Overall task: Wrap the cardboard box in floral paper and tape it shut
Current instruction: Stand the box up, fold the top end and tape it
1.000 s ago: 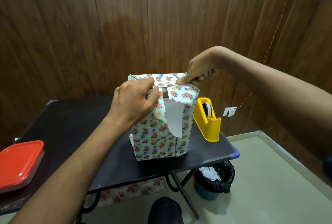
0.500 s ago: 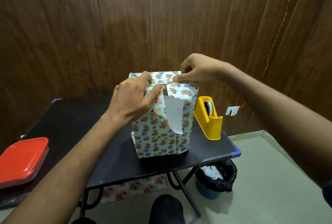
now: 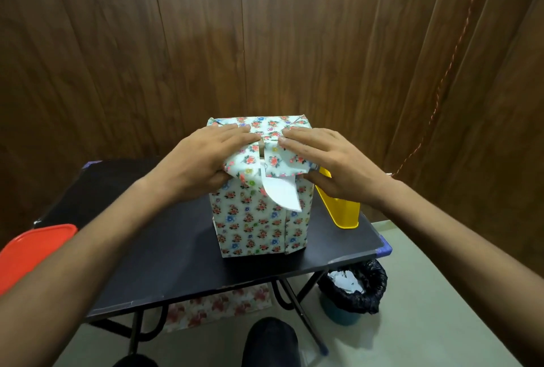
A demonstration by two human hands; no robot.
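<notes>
Nearest me are the person's two forearms, reaching out over the near edge of the black table (image 3: 164, 252). A red lid (image 3: 29, 252) lies at the table's near left corner, and on the floor below the right side sits a bin lined with a black bag (image 3: 353, 287).

Mid-table stands the box (image 3: 259, 219), upright and already covered in floral paper (image 3: 244, 228) on the sides I can see, with a vertical seam running down the near face toward its right. The top is the unfinished part. The left hand (image 3: 200, 160) lies over the near left top corner with fingers nearly straight, pressing a fold of paper flat while its thumb tucks under the bulge at the edge. The right hand (image 3: 321, 157) mirrors it at the near right corner, fingers extended and pressing a flap down. Their fingertips nearly meet at the middle of the top, where a sliver of brown cardboard shows through a gap. A loose tongue of paper (image 3: 282, 193), white side out, hangs down the near face.

Just right of the box, partly behind the right wrist, stands the yellow tape dispenser (image 3: 341, 210). The wood-panelled wall lies beyond.

To do this fold well, I would say both flaps need drawing inward until the gap closes, creasing sharply along the box edges. Then the hanging tongue should be folded up over them, one hand holding everything down while the other reaches for tape.
</notes>
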